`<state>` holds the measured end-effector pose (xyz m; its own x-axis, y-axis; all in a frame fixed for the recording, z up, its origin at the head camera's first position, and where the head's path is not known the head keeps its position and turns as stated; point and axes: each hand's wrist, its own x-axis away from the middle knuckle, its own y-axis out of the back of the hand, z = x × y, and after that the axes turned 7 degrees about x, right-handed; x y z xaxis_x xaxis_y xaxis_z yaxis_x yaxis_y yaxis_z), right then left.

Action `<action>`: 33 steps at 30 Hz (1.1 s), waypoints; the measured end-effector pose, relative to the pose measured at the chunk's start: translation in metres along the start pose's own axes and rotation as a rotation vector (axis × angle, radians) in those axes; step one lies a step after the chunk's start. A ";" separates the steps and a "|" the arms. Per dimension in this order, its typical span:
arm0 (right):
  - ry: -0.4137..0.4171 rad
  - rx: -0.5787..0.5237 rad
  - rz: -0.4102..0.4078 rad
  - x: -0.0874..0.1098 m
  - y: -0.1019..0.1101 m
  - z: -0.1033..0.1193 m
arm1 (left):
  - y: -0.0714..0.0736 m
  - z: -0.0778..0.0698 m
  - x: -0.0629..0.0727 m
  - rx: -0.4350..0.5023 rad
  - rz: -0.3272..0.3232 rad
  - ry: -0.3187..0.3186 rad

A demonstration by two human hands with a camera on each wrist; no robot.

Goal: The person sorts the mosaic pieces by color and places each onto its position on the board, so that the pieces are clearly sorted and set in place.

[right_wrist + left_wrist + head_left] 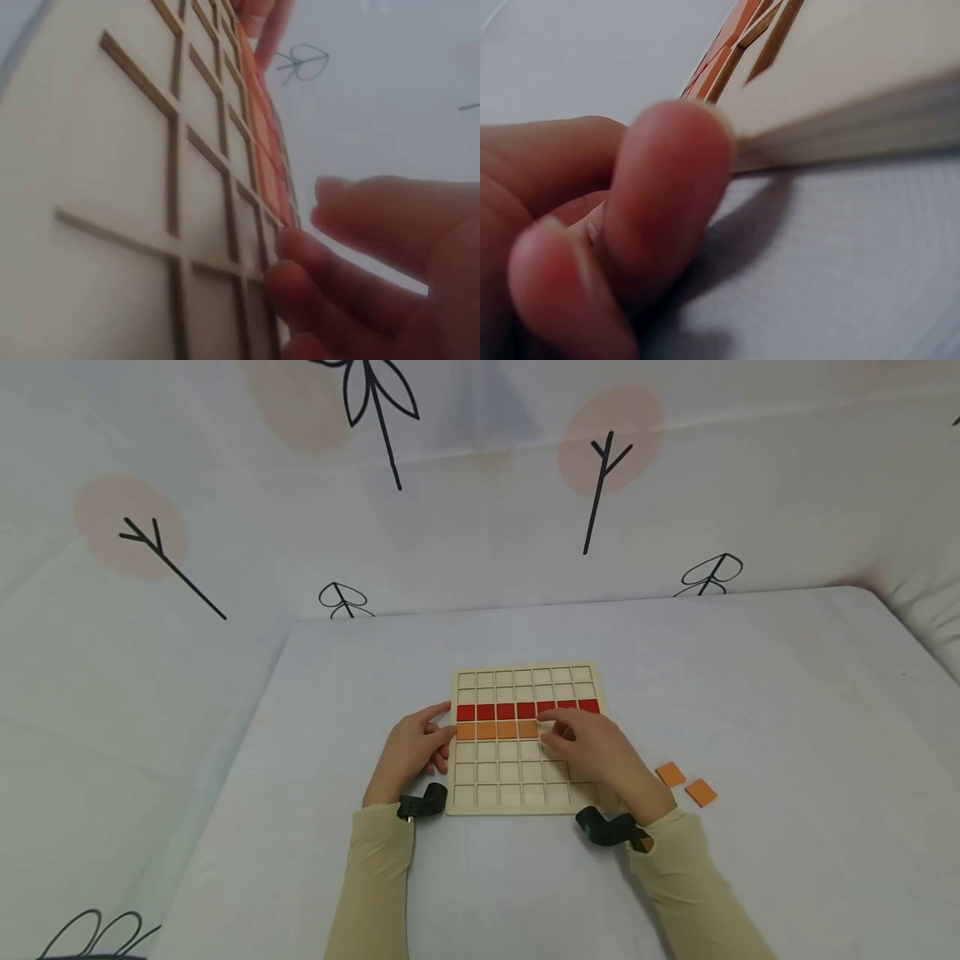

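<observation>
A pale wooden grid board (pixel 487 795) lies flat, with a full row of red square tiles (pixel 486 712). Below that, several orange square tiles (pixel 486 730) fill the left part of a row. At the board's left edge rests my left hand (pixel 411 743), its thumb tip against the side in the left wrist view. My right hand (pixel 596 747) is over the board's right part, fingertips at the end of the orange row. Its fingers are bent and apart, with nothing seen between them. It hides some right-hand cells.
Two loose orange tiles (pixel 701 792) lie on the white-covered table (pixel 787 718), right of the board. A bit of orange shows beside the right wrist's black camera strap (pixel 611 828). A patterned cloth (pixel 487 527) hangs behind the table.
</observation>
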<state>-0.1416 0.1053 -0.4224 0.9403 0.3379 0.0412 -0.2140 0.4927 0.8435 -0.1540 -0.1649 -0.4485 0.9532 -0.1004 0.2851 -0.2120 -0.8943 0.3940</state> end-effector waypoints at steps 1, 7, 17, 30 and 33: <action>-0.002 0.004 0.013 0.000 0.002 -0.001 | 0.000 0.000 0.000 0.002 0.001 0.000; 0.006 0.017 0.062 0.004 0.018 -0.004 | -0.001 0.000 0.000 0.010 0.006 0.002; -0.042 0.025 0.160 0.015 0.046 -0.016 | -0.001 -0.001 0.000 0.008 0.003 0.005; -0.108 0.031 0.253 0.027 0.070 -0.049 | 0.000 -0.001 0.000 -0.005 0.008 0.005; -0.144 0.019 0.269 0.030 0.075 -0.056 | 0.000 -0.001 0.000 -0.007 0.007 0.004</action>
<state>-0.1442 0.1969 -0.3880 0.8786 0.3361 0.3393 -0.4570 0.3854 0.8016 -0.1543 -0.1647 -0.4478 0.9509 -0.1049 0.2911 -0.2201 -0.8905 0.3982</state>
